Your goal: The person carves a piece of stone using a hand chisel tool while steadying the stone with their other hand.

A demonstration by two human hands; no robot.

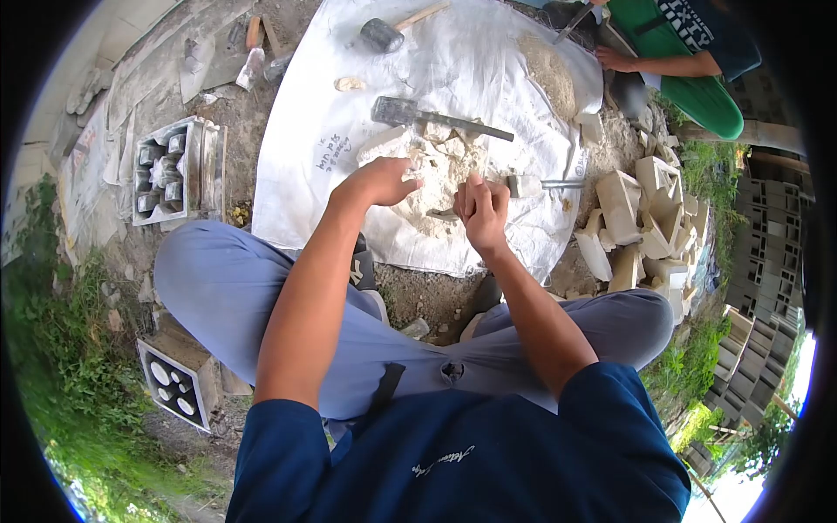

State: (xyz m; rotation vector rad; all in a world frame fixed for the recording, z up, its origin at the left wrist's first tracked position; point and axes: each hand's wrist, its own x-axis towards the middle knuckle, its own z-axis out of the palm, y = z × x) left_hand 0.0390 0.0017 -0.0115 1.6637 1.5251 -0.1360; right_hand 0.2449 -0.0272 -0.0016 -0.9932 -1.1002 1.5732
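Observation:
Pale crumbled material (436, 174) lies in a heap with broken chunks on a white sheet (301, 192). At the left side of the heap is my left hand (390, 180), its fingers bent with the thumb apart, touching the pale pieces. My right hand (482, 205) is closed at the heap's right side, and what it grips, if anything, is too small to name. Just beyond the heap lies a dark-headed hammer (397, 111) with its handle pointing right. A second hammer (523, 186) rests right of my right hand.
A black mallet (381, 36) lies at the sheet's far side. Broken pale blocks (623, 205) are piled at right. A metal mould (163, 174) stands at left, a box with round holes (174, 383) at lower left. Another person's hand (617, 59) is at upper right.

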